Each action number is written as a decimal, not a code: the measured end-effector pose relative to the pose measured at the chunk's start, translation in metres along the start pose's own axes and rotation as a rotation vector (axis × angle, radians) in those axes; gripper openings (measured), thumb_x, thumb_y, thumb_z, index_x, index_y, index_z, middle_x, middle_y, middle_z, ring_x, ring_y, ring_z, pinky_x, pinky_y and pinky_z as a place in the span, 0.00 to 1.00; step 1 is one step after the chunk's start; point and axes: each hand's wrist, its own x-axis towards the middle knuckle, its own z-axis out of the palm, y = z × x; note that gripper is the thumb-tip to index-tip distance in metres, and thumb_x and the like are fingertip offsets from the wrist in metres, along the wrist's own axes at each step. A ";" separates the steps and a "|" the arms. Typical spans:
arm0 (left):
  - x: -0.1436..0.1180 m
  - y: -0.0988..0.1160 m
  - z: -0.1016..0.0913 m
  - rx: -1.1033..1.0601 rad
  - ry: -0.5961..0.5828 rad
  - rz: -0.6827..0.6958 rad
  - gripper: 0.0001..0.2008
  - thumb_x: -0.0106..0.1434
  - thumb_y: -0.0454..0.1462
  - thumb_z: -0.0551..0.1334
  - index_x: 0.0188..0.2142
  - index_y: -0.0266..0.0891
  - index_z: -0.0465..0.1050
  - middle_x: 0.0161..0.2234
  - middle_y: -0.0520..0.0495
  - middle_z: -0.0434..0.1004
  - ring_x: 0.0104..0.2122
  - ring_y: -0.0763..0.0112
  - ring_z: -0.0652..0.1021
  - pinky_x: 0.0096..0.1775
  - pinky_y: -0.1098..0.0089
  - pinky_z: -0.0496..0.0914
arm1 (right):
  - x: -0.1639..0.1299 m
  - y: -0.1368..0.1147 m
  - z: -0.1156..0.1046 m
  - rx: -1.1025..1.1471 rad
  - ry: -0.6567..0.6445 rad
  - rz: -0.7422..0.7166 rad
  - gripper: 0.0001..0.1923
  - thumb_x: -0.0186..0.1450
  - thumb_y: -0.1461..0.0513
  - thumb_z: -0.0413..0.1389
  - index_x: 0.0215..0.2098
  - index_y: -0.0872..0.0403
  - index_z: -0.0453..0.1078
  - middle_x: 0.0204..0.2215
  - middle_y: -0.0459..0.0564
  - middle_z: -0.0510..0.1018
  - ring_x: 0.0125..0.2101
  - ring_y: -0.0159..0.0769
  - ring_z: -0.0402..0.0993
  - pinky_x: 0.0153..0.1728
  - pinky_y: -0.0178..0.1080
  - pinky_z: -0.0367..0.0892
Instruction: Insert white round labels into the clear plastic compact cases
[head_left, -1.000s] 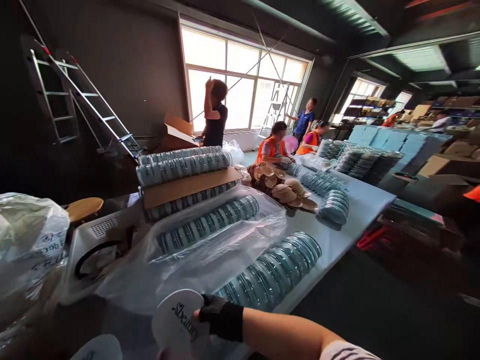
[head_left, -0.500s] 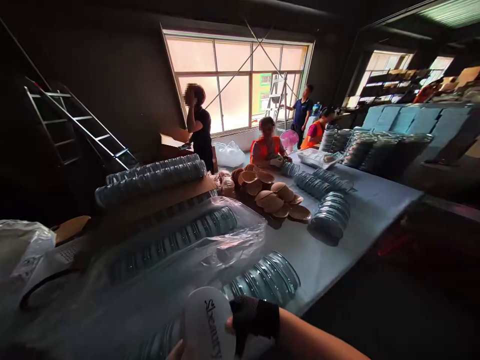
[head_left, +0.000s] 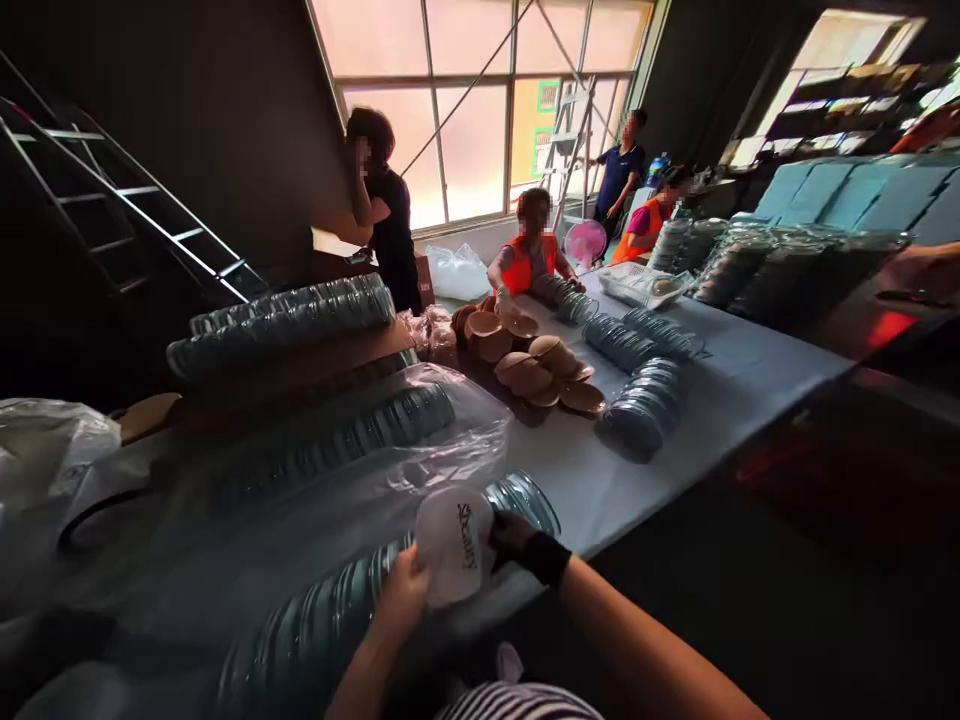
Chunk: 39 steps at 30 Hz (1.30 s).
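Observation:
Between my two hands is a pale, rounded, flat-looking piece (head_left: 452, 560) with dark lettering that ends in "beauty"; its exact kind is unclear. My left hand (head_left: 405, 590), bare, grips its left edge. On the opposite edge, my right hand (head_left: 514, 540) in a black glove has its fingers closed on the piece. A long row of clear, round-rimmed pieces (head_left: 300, 640), nested on their sides, runs beneath and behind the hands. The end of that row (head_left: 529, 500) shows just beyond my right hand.
Clear plastic sheeting (head_left: 465, 440) covers more rows on the white table (head_left: 720, 400). Tan bowl-like pieces (head_left: 525, 375) lie in a heap, with clear stacks (head_left: 645, 405) beside them. A person in an orange vest (head_left: 517, 265) sits across; a white basket (head_left: 637, 285) stands farther back.
Both hands have moved up and away from me with the pale piece, and my left hand now shows fully. The view has tilted down. The seated person's hand now reaches to the tan heap.

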 end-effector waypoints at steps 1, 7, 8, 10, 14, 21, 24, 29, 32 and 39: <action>0.001 0.007 0.006 -0.026 -0.039 -0.004 0.24 0.39 0.46 0.78 0.33 0.36 0.78 0.31 0.41 0.82 0.37 0.50 0.82 0.41 0.58 0.76 | -0.003 -0.001 0.000 0.030 0.003 0.001 0.24 0.45 0.49 0.69 0.34 0.55 0.76 0.30 0.51 0.81 0.30 0.38 0.76 0.34 0.39 0.73; 0.020 0.024 0.016 -0.084 -0.322 -0.084 0.28 0.38 0.48 0.77 0.38 0.37 0.79 0.35 0.42 0.83 0.36 0.54 0.81 0.40 0.59 0.75 | -0.011 0.001 -0.006 0.226 -0.044 -0.002 0.32 0.51 0.51 0.69 0.49 0.60 0.72 0.37 0.56 0.81 0.36 0.41 0.79 0.41 0.43 0.75; 0.021 0.025 0.015 -0.001 -0.293 -0.058 0.25 0.41 0.48 0.76 0.36 0.36 0.80 0.34 0.41 0.83 0.36 0.54 0.81 0.42 0.59 0.75 | -0.012 0.003 -0.007 0.211 0.034 0.002 0.32 0.52 0.52 0.69 0.50 0.60 0.72 0.37 0.56 0.81 0.36 0.40 0.79 0.40 0.42 0.75; 0.017 0.027 0.013 0.126 -0.273 -0.012 0.22 0.46 0.47 0.75 0.36 0.34 0.80 0.33 0.40 0.83 0.38 0.54 0.80 0.44 0.59 0.73 | -0.015 0.008 -0.006 0.175 0.137 0.003 0.31 0.53 0.52 0.68 0.51 0.59 0.72 0.37 0.56 0.81 0.34 0.39 0.79 0.38 0.42 0.75; 0.004 0.027 0.008 -0.065 -0.534 -0.115 0.30 0.43 0.45 0.76 0.45 0.34 0.78 0.41 0.35 0.82 0.41 0.48 0.81 0.45 0.53 0.73 | -0.027 0.014 0.005 0.139 0.042 -0.009 0.37 0.51 0.46 0.67 0.52 0.60 0.71 0.38 0.60 0.81 0.37 0.43 0.79 0.37 0.44 0.75; 0.045 0.006 0.002 -0.018 -0.148 0.086 0.20 0.45 0.41 0.75 0.37 0.33 0.81 0.35 0.40 0.83 0.35 0.59 0.81 0.43 0.61 0.74 | -0.004 0.022 0.012 -0.029 0.483 -0.057 0.38 0.62 0.47 0.54 0.66 0.54 0.57 0.47 0.57 0.78 0.41 0.42 0.78 0.42 0.49 0.76; 0.058 0.001 0.000 -0.032 -0.089 0.124 0.19 0.46 0.41 0.75 0.37 0.33 0.81 0.37 0.40 0.84 0.37 0.60 0.81 0.44 0.62 0.74 | -0.003 0.030 0.026 -0.374 0.649 -0.158 0.34 0.64 0.51 0.51 0.67 0.52 0.57 0.57 0.57 0.72 0.56 0.45 0.70 0.55 0.53 0.68; 0.065 -0.010 0.004 -0.090 0.003 0.109 0.20 0.44 0.41 0.76 0.37 0.34 0.80 0.36 0.42 0.84 0.37 0.61 0.81 0.45 0.63 0.73 | 0.003 0.040 0.063 -0.774 0.817 -0.342 0.29 0.67 0.54 0.48 0.65 0.55 0.59 0.61 0.58 0.68 0.61 0.44 0.63 0.62 0.47 0.61; 0.067 -0.021 0.009 -0.108 -0.032 0.083 0.21 0.46 0.41 0.76 0.38 0.33 0.79 0.37 0.43 0.83 0.38 0.61 0.82 0.46 0.63 0.73 | 0.013 0.038 0.052 -0.734 0.924 -0.257 0.30 0.67 0.58 0.45 0.66 0.59 0.55 0.59 0.62 0.69 0.55 0.43 0.69 0.54 0.43 0.68; 0.101 -0.003 0.044 -0.259 0.010 0.009 0.19 0.55 0.30 0.70 0.48 0.38 0.76 0.43 0.44 0.83 0.45 0.64 0.81 0.50 0.65 0.73 | -0.069 0.035 -0.055 -1.003 1.382 0.149 0.22 0.68 0.56 0.44 0.48 0.62 0.72 0.40 0.64 0.79 0.39 0.46 0.75 0.39 0.41 0.68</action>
